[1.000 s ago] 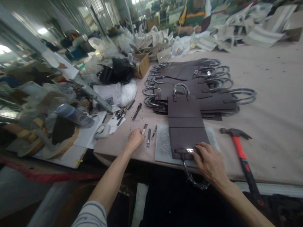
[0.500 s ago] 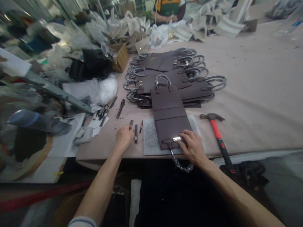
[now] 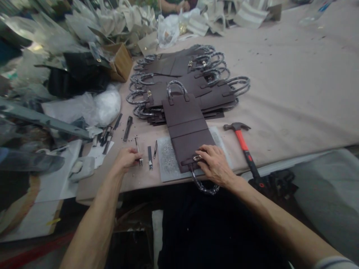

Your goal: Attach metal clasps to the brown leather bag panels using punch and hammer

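My left hand (image 3: 128, 158) is closed at the fingertips on a thin metal tool (image 3: 138, 149), left of a dark flat tool (image 3: 150, 157) and a small pointed tool (image 3: 155, 149). My right hand (image 3: 214, 162) rests on the near end of a dark brown leather bag piece (image 3: 186, 125), its fingers curled at a shiny metal clasp (image 3: 197, 158). One wrapped handle of the piece hangs over the table edge. Beneath the piece lies a pale, speckled slab (image 3: 168, 158).
Brown bag pieces with wrapped handles (image 3: 168, 65) are stacked behind. A red and black hammer (image 3: 243, 144) lies at the right. More tools (image 3: 128, 129), a cardboard box (image 3: 123, 61) and plastic bags (image 3: 108, 104) are at the left. Another person's hand (image 3: 183, 6) shows at the top.
The view has shifted, so the table items appear further left and higher. In my left hand the thin tool now shows more fully and stands clear of the dark flat tool.
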`<state>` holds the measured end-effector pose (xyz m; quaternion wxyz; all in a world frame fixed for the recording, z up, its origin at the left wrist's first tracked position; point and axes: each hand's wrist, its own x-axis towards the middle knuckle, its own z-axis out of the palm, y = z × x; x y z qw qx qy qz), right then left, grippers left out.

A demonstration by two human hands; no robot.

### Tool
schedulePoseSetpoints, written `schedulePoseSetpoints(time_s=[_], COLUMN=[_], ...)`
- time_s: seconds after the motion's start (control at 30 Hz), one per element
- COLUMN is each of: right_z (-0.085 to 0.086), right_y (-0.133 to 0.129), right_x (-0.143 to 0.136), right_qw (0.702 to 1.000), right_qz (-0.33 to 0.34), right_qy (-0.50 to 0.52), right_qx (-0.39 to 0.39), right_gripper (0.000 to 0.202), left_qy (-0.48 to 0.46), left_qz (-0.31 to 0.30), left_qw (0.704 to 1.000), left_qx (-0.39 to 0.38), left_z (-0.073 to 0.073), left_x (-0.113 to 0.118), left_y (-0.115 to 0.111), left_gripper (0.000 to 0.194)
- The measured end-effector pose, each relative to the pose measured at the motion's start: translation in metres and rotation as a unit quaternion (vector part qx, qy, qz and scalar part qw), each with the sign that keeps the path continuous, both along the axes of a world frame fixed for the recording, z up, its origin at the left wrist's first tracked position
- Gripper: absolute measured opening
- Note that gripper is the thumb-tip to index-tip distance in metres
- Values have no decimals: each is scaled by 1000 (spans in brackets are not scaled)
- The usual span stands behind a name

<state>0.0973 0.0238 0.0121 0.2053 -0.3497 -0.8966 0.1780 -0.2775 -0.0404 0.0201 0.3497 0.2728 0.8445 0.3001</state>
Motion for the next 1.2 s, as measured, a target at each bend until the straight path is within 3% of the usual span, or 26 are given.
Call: schedulePoseSetpoints(time_s=[0.1,0.2,0.3,0.4,0.53,0.73,0.97,1.2], right_z=[3,-5,-12,-14,-12,-12,-13,-13], right_y=[2,4,5,5,4,4,4,6], right_x=[-7,-12,-12,-9,-9,-11,-11,-8], right_qw=[999,999,999,998,999,999,999,998], right_qz=[31,35,36,43,31,26,28,41], right_qy=[-13,-34,-36,-31,-29,-25,-20,-30], right_qx=[-9,-10,-15,-24,-33,-33,-36,-46], right_gripper=[35,36,39,40,40,39,41,42], left_qy=[-169,-246,-252,-196,-125,-36,-11,-1], left_qz=[57,71,69,34,-33,-91,-79,-81], left_qw=[967,920,899,902,897,858,855,859], left_qx=[183,297,352,384,424,505,512,506], left_z=[6,-2,-18,-30,-32,-35,-48,-49], left_x=[32,81,125,148,157,168,174,178], left_y=[-12,-17,-19,-22,-27,-30,-32,-34], left_gripper=[50,61,53,35,20,14,14,13])
